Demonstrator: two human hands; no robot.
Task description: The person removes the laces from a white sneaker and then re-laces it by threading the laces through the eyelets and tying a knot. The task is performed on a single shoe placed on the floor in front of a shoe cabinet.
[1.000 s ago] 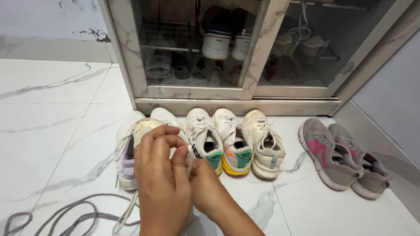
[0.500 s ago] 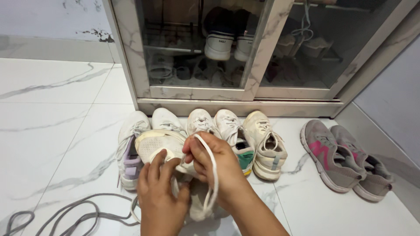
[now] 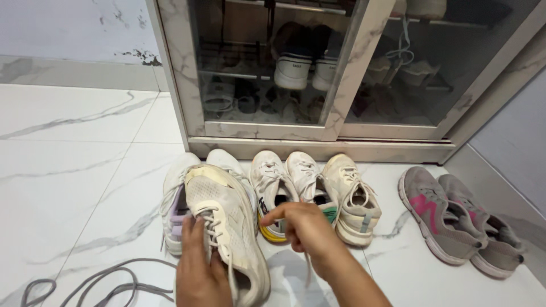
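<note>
My left hand [image 3: 200, 274] grips a worn cream sneaker [image 3: 227, 224] from its left side and holds it above the floor, upper side up and toe pointing away. A white shoelace [image 3: 220, 239] is threaded loosely through its eyelets. Just right of the sneaker, my right hand [image 3: 304, 227] is closed with the fingers pinched together. A thin white lace end [image 3: 307, 268] hangs down from it.
A row of shoes lies on the white marble floor before a glass-door shoe cabinet [image 3: 341, 74]: a white sneaker with a lilac heel [image 3: 172, 213], a white pair with yellow soles [image 3: 272, 190], a cream sneaker [image 3: 354, 199] and a grey-pink pair [image 3: 446, 219]. A grey lace [image 3: 96, 281] lies at the lower left.
The cream sneaker has turned from sole-up to upper-side up. My right hand has moved right, away from the shoe, with the lace end. My left hand now holds the shoe's side.
</note>
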